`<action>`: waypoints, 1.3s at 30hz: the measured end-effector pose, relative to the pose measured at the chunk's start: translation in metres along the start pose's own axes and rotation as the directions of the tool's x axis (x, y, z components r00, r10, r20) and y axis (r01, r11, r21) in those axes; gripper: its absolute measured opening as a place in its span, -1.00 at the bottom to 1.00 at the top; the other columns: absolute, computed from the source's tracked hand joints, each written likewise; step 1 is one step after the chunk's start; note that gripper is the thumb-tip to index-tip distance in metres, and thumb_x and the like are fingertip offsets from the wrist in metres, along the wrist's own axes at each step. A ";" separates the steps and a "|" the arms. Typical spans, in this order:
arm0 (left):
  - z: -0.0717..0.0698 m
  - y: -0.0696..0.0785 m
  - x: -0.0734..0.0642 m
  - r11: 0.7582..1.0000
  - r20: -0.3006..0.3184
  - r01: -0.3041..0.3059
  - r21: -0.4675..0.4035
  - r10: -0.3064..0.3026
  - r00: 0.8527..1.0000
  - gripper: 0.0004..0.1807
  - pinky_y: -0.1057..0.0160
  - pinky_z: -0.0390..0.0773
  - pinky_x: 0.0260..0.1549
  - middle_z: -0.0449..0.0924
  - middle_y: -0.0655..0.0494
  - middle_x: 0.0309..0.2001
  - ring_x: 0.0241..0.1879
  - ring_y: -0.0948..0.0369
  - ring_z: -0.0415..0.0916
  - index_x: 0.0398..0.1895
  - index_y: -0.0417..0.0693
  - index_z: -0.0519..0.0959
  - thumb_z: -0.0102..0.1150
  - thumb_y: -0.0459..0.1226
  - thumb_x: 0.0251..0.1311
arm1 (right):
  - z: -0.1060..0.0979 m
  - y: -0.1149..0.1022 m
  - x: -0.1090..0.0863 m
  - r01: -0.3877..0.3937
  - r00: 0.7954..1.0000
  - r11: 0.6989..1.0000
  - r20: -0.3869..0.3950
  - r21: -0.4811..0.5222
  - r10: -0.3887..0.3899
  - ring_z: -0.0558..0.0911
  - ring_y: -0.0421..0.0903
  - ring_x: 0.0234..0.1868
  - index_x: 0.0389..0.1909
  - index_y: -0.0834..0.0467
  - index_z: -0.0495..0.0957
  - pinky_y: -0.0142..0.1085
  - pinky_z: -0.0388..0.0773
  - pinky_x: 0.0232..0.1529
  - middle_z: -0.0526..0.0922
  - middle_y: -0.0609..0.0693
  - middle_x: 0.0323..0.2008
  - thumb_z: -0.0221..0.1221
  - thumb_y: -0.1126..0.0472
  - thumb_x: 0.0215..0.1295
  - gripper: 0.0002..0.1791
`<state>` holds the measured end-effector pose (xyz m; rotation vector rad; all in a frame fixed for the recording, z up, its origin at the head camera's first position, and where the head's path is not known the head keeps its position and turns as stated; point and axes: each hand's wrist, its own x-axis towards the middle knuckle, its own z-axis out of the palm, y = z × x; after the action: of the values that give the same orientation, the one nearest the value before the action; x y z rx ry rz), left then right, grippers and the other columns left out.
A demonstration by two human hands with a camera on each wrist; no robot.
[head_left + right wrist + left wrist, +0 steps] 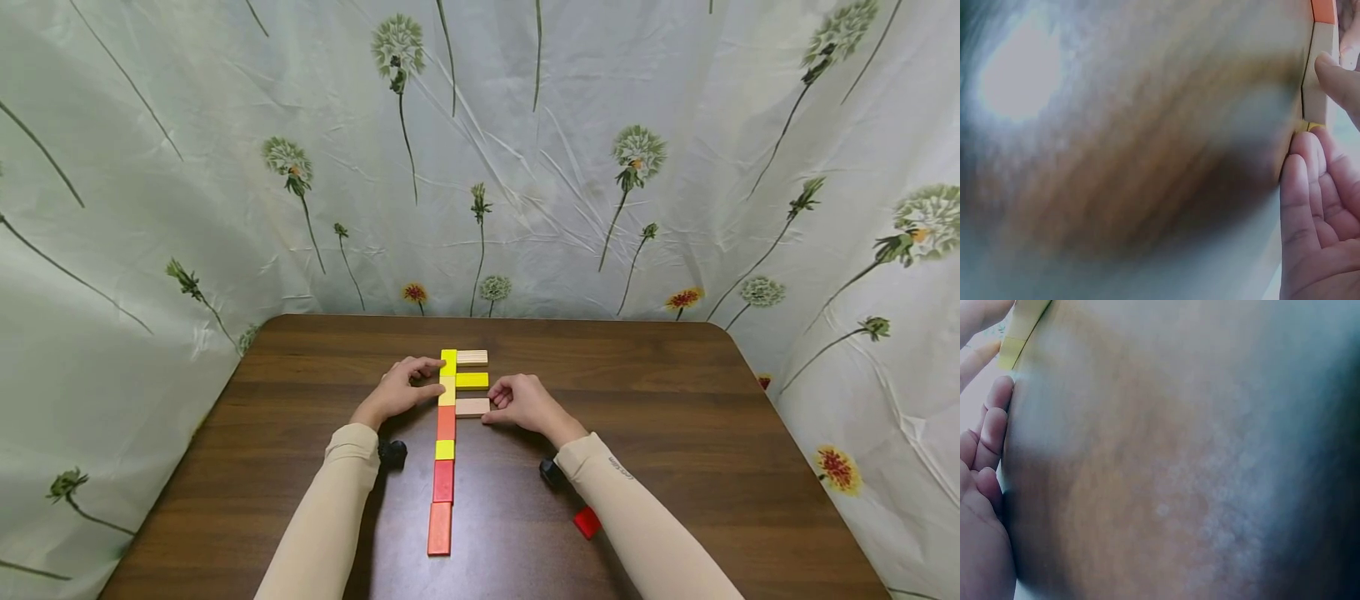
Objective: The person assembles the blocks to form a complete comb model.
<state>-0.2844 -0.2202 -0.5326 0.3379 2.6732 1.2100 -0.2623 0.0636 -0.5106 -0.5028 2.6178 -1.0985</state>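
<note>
On the table a column of flat blocks runs away from me: a yellow block (448, 358) at the far end, a cream block (447, 390), an orange block (446, 422), a short yellow block (445, 450) and two reddish blocks (443, 482) nearest me. Three blocks branch rightward: a light wooden block (472, 358), a yellow block (472, 381) and a pale pinkish block (472, 407). My left hand (400, 387) touches the column's left side with extended thumb and forefinger. Thumb and fingers of my right hand (529, 407) pinch the pinkish block's right end.
A single red block (587, 522) lies beside my right forearm. Black wrist cameras (392, 454) hang under both wrists. Behind the brown wooden table (712, 467) hangs a pale curtain (555, 225) printed with flowers.
</note>
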 end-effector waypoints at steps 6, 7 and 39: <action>0.000 -0.001 0.000 1.000 0.001 -0.003 0.000 0.003 1.000 -0.42 -0.05 0.47 0.15 0.57 -0.06 0.13 0.16 -0.03 0.41 0.41 0.11 0.61 0.44 -0.01 0.37 | -0.007 0.006 -0.002 -0.010 1.000 1.000 0.004 -0.001 0.010 0.62 -0.22 -0.28 -0.14 0.19 0.75 -0.38 0.68 -0.13 0.75 -0.04 -0.28 0.65 0.09 0.11 -0.60; 0.000 0.000 0.000 1.000 0.002 0.001 -0.003 -0.001 1.000 -0.42 -0.04 0.46 0.15 0.57 -0.05 0.13 0.16 -0.02 0.41 0.41 0.12 0.61 0.45 -0.01 0.36 | -0.008 0.007 -0.003 -0.006 1.000 1.000 0.005 -0.007 0.006 0.63 -0.22 -0.28 -0.13 0.19 0.75 -0.38 0.68 -0.12 0.75 -0.04 -0.27 0.65 0.08 0.11 -0.60; 0.000 0.000 -0.001 1.000 0.004 -0.011 0.019 0.011 1.000 -0.40 -0.11 0.50 0.17 0.57 -0.08 0.15 0.18 -0.06 0.42 0.42 0.09 0.60 0.45 0.00 0.36 | -0.055 0.056 -0.068 0.080 0.987 0.997 0.140 -0.009 -0.078 0.65 -0.26 -0.20 -0.04 0.17 0.74 -0.48 0.64 -0.10 0.73 -0.09 -0.23 0.62 0.06 0.14 -0.56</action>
<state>-0.2838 -0.2203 -0.5325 0.3584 2.6852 1.1860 -0.2324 0.1628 -0.5069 -0.6675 2.5050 -1.0286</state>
